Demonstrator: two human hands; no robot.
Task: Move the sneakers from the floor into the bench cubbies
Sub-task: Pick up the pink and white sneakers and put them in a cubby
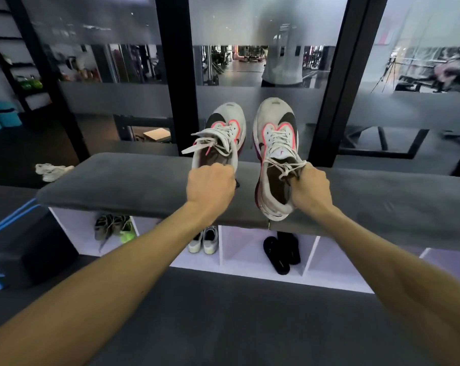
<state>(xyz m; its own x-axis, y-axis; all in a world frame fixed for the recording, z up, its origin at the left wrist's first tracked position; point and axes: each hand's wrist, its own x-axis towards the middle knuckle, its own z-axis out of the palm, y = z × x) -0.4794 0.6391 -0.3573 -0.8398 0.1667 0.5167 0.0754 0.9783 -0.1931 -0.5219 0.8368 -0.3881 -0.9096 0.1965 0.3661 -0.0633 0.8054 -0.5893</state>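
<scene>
I hold a pair of white sneakers with black and pink trim in the air above the bench, toes pointing away from me. My left hand (210, 184) grips the heel collar of the left sneaker (223, 133). My right hand (309, 187) grips the collar and laces of the right sneaker (275, 143). Below them runs the bench, its grey cushion (118, 183) on top of white cubbies (236, 249). One cubby holds grey-and-green sneakers (115, 228), the one beside it white sneakers (205, 240), a third black slippers (281, 252). The cubby (334, 262) right of the slippers shows nothing inside.
A glass partition with black frames (170, 75) stands right behind the bench. A white shoe (52, 171) lies on the floor beyond the bench's left end. A black box with blue straps (25, 249) sits at the left. Grey carpet (223, 326) spreads in front of the bench.
</scene>
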